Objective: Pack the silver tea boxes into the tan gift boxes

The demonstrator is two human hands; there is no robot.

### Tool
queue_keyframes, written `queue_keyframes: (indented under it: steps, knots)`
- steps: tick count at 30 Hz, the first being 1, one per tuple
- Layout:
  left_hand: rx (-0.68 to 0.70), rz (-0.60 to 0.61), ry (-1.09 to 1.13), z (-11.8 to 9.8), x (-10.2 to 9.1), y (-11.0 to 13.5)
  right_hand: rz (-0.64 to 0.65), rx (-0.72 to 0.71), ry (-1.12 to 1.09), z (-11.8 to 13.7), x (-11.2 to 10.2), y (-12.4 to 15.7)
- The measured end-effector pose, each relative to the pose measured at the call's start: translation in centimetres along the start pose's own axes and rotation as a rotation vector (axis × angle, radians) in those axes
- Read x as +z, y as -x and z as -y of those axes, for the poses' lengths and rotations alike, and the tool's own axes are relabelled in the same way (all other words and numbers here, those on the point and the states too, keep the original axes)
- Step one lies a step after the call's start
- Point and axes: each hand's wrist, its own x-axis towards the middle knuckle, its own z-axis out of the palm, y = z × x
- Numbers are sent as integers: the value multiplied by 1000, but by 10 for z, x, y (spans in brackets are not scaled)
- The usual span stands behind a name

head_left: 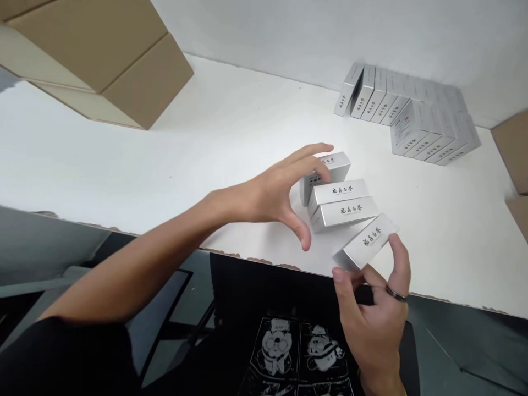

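Three small silver boxes (342, 203) with black characters lie side by side near the front edge of the white table (206, 143). My left hand (284, 192) curves round their left side, fingers spread; its fingertips touch the farthest box and the thumb hangs free near the closest one. My right hand (375, 313), with a dark ring on one finger, pinches a fourth silver box (367, 242) by its ends, just in front of the row and slightly above the table edge.
A row of several more silver boxes (408, 110) stands at the back right by the wall. A large brown carton (103, 55) sits at the back left. Brown cardboard (515, 159) shows at the right edge. Below the table edge is my dark printed shirt.
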Motion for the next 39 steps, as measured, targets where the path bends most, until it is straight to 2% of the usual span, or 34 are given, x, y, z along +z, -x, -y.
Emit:
queue_keyframes:
  steps: [2, 5, 8, 10, 12, 15, 18, 24, 30, 35, 39]
  knots:
    - [-9, -1, 33, -1, 4, 3, 21, -3, -35, 0, -2, -2]
    - [-2, -33, 40, -2, 12, 8, -48, -39, -42, -11, -9, -5]
    - [27, -87, 12, -2, 20, 11, -166, -67, 78, -29, -15, -10]
    - [32, -109, 7, -4, 25, 12, -190, -52, 161, -38, -14, -13]
    - [35, -114, 18, -7, 29, 12, -123, 22, 109, -41, -10, -14]
    - [19, -126, 71, -12, 34, 12, 0, 147, -98, -36, -1, -13]
    - [-20, -150, 130, -13, 37, 12, 39, 189, -180, -29, 5, -12]
    - [-27, -203, 155, -13, 38, 11, 95, 205, -274, -26, 3, -13]
    - [-67, -191, 140, -21, 39, 7, 85, 200, -380, -21, 3, -12]
    - [-4, -127, 106, -24, 45, 19, 98, 140, -341, -30, -1, -13]
    - [-32, -203, 101, -33, 57, 34, 106, 81, -269, -36, -6, -14]
